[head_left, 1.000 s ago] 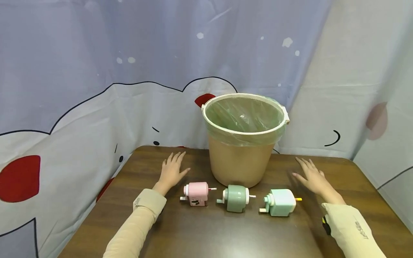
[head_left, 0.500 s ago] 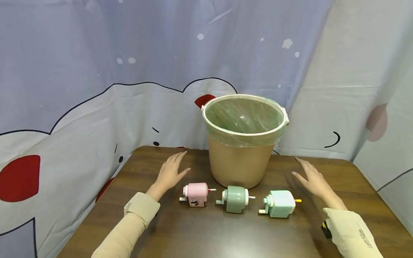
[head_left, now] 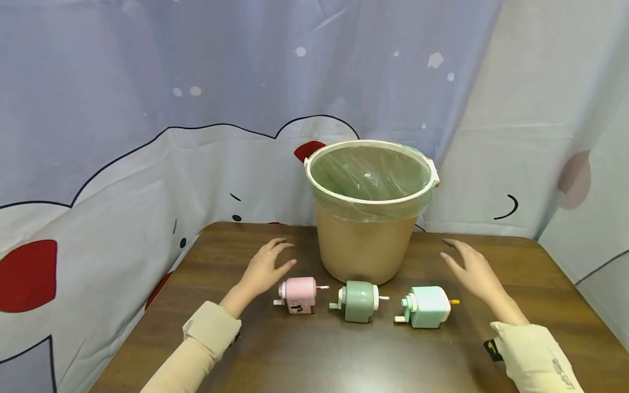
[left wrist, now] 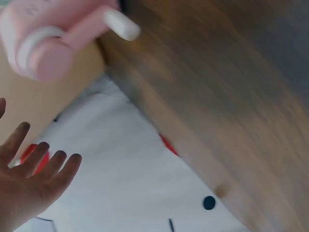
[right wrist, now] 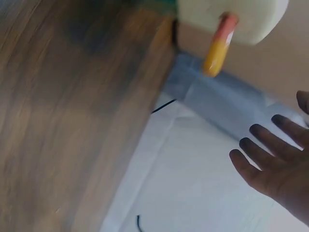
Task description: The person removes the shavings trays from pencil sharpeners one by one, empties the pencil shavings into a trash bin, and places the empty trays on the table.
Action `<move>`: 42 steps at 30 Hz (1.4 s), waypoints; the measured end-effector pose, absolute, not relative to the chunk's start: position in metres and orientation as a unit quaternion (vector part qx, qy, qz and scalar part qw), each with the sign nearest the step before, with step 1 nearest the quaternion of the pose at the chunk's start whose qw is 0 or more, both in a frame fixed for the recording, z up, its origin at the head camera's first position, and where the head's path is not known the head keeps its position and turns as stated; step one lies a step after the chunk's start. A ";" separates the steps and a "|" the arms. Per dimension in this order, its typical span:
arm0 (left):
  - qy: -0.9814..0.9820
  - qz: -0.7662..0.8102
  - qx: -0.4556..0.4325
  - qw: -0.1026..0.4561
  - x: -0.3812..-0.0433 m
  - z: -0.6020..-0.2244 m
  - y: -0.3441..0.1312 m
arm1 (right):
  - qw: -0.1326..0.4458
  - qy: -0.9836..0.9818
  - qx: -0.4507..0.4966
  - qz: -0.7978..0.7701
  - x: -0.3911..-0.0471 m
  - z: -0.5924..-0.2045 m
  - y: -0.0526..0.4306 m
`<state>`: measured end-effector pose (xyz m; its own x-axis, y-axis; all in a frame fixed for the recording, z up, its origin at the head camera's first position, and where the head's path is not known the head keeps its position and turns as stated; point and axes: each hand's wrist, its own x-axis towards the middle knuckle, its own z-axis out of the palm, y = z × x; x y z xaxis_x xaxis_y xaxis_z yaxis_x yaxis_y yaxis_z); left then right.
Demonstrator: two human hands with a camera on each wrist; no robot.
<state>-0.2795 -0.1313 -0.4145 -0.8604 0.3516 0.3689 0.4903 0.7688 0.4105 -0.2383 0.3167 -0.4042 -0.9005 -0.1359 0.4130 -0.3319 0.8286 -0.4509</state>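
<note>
The left hand (head_left: 262,271), fingers parted and empty, is near the pink sharpener (head_left: 301,292); the right hand (head_left: 473,273), likewise, near the mint sharpener (head_left: 429,308). A grey-green sharpener (head_left: 359,302) stands between. The right sleeve (head_left: 533,349) bears illegible lettering (head_left: 563,373).

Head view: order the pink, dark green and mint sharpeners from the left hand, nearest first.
1. Pink sharpener: left end of the row, beside the left hand.
2. Dark green sharpener: middle of the row.
3. Mint sharpener: right end of the row.

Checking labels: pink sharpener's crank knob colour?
Crank knob: white, best seen in the left wrist view.
</note>
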 end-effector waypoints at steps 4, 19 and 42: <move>-0.928 -0.256 -0.241 0.127 -0.269 -0.407 -0.123 | 0.193 -0.933 0.126 0.275 -0.232 -0.395 0.304; -0.903 -0.234 -0.331 0.146 -0.245 -0.401 -0.121 | 0.206 -0.913 0.162 0.312 -0.200 -0.378 0.260; -0.936 -0.240 -0.258 -0.006 -0.241 -0.438 -0.117 | 0.145 -0.848 0.387 0.333 -0.168 -0.380 0.203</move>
<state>-0.2407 -0.1173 -0.4378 -0.8669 0.4855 0.1131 0.4800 0.7517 0.4523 -0.1676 0.2029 -0.3796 -0.6581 -0.5596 0.5038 -0.7529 0.4791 -0.4512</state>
